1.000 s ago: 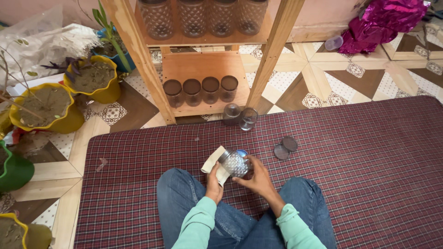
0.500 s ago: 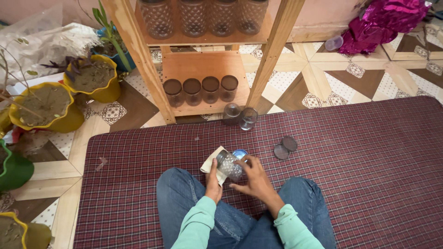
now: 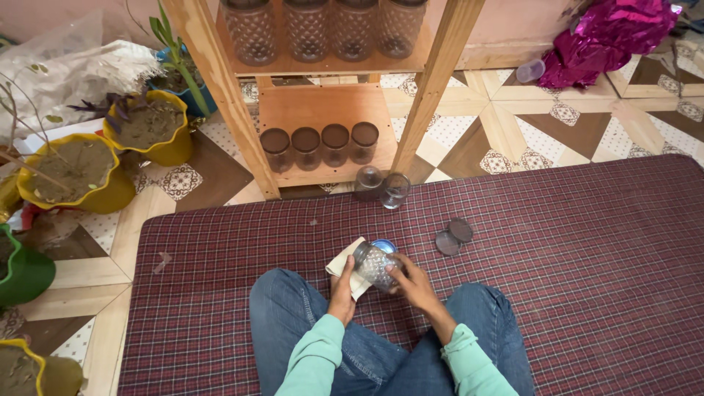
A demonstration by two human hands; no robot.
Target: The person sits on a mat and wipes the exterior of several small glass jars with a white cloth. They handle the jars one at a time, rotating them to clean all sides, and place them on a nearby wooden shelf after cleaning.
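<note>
I sit cross-legged on a red checked mat [image 3: 572,249]. My right hand [image 3: 414,284] grips a small clear dimpled glass jar [image 3: 375,265], lying tilted with its open mouth toward the left. My left hand [image 3: 341,288] holds a folded cream cloth [image 3: 345,262] pressed against the jar's mouth. A blue round thing [image 3: 383,245] shows just behind the jar. Two dark round lids [image 3: 453,236] lie on the mat to the right of my hands.
A wooden shelf rack [image 3: 433,81] stands ahead, with several lidded jars [image 3: 320,143] on its low shelf and tall jars above. Two open jars [image 3: 381,187] stand at the mat's far edge. Yellow plant pots [image 3: 110,154] sit at left, pink foil [image 3: 609,33] far right.
The jar has turned in my right hand, and my fingers have shifted from on top of it to its right side. The cloth stays at its mouth.
</note>
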